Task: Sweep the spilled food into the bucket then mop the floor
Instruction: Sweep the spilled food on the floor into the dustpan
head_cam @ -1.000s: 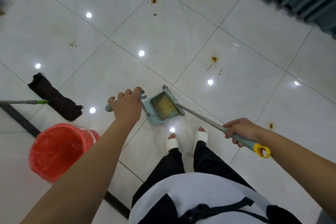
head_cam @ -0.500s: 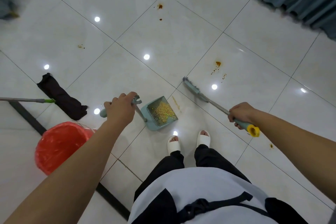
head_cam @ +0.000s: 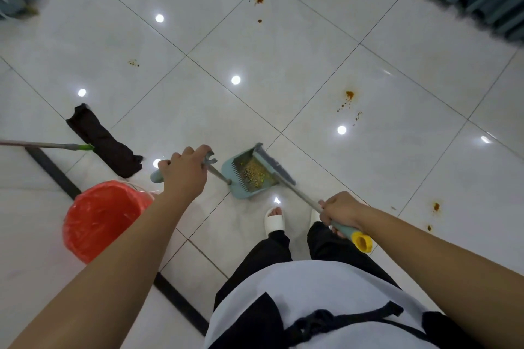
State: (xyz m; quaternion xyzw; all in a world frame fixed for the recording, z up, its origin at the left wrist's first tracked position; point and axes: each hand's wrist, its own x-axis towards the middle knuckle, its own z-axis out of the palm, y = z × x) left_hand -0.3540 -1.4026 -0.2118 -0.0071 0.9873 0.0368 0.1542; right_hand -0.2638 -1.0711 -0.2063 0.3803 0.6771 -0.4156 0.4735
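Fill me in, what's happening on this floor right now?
A person is sweeping up spilled food. The left hand grips the handle of a teal dustpan that already holds yellowish crumbs, and the right hand holds the broom, its head resting at the pan's mouth. A red-lined bucket stands at the left, not yet filled. Orange spots remain on the tiles, and the mop lies untouched.

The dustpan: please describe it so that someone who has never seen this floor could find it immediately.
On the white tiled floor, look just ahead of the person's white slippers. The dustpan sits there, pale blue-green, with comb teeth and yellowish crumbs inside. Unlike the orange bucket and the dark mop, it has the broom head across it.
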